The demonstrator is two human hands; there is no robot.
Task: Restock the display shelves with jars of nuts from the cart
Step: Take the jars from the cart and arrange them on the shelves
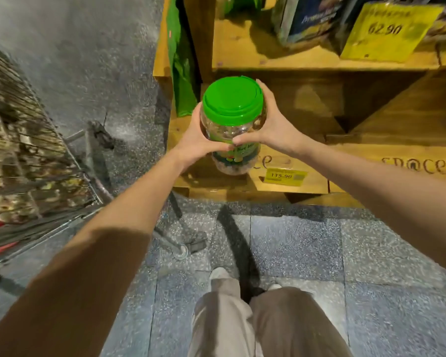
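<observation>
A clear plastic jar of nuts [232, 124] with a wide green lid is held upright in the air in front of the lower wooden shelf [307, 181]. My left hand [195, 140] grips its left side and my right hand [273, 124] grips its right side, with both thumbs meeting across the jar's front. The wire cart [31, 150] stands at the left, its contents blurred.
The wooden display [319, 60] has an upper shelf with dark boxes [309, 19], a yellow price card [386, 29] and a green bag [183, 63] at its left end. A small yellow price tag [283, 176] is on the lower edge. My legs and speckled floor tiles are below.
</observation>
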